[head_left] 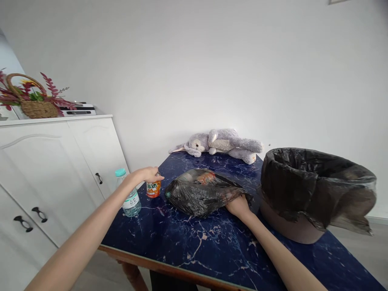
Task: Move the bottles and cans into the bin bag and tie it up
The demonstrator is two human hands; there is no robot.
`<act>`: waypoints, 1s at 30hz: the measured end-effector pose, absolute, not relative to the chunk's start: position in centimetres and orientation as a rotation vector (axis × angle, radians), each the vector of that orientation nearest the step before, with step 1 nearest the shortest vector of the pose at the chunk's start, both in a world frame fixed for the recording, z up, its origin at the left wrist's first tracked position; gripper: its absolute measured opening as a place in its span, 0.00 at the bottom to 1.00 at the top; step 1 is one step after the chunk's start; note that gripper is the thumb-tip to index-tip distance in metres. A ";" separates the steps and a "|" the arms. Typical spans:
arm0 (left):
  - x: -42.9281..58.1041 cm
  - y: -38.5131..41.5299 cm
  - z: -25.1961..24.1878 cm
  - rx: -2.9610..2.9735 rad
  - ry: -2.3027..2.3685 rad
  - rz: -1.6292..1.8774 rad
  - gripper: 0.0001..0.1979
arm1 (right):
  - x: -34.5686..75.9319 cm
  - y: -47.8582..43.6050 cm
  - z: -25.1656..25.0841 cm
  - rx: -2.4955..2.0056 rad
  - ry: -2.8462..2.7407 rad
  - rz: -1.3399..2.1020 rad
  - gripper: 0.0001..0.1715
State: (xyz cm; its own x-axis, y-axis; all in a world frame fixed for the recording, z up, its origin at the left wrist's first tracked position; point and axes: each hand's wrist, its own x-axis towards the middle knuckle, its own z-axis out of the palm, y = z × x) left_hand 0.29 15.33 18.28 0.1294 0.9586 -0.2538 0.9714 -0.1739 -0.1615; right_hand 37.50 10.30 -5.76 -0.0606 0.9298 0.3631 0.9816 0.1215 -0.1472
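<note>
My left hand (148,174) reaches over the top of an orange drink can (153,190), its fingers closed around the can's upper end. Just left of it, a clear water bottle (132,205) with a turquoise cap stands upright, partly behind my left forearm. A black plastic bag (200,198) lies on its side in the middle of the table, with crumpled items showing dimly through the thin film. At the bag's right end, my right hand (238,205) grips the edge of its mouth; the fingertips are partly hidden by the plastic.
The dark blue marble-patterned table (188,242) has a bin (297,222) lined with a black bag on its right side. A grey plush rabbit (224,143) lies along the wall. White cabinets (45,161) at left carry a flower basket (39,108).
</note>
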 end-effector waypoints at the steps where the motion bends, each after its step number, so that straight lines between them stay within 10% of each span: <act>1: 0.2 15.6 18.0 2.321 1.993 -0.476 0.19 | 37.5 10.2 -5.7 -1.837 -2.032 -0.195 0.21; 30: 0.0 12.9 18.1 2.489 2.014 -0.292 0.23 | 34.1 9.4 -2.9 -1.077 -1.580 0.391 0.41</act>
